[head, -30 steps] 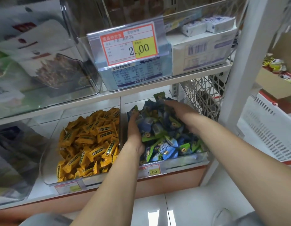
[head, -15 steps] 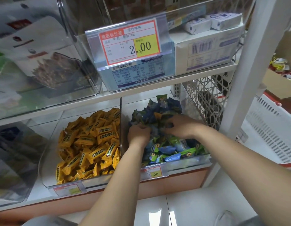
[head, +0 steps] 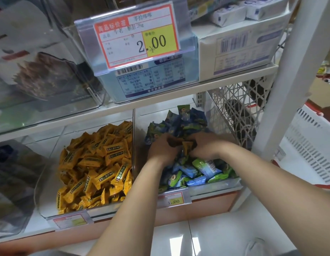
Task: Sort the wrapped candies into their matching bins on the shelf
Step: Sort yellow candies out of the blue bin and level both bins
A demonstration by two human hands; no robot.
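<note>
**Stray yellow candy caught between two hands in the blue-green bin**

Both hands are sunk into the clear plastic bin of blue and green wrapped candies (head: 193, 172), on the lower shelf. The left hand (head: 163, 149) and right hand (head: 206, 146) meet over the middle of that heap, and between them a single yellow foil-wrapped candy (head: 187, 146) stands up, apparently pinched at its edges by the fingertips of both hands; which hand's grip bears it cannot be told. Its matching place, the clear bin of yellow wrapped candies (head: 97, 163), lies just left of the blue-green bin, beyond a clear divider (head: 133, 145).

The piece is likely light, with a slick, crinkly wrapper around a firmer core. Pinching the body rather than the crimped end should keep it from sliding out, and a soft squeeze is enough.
</note>
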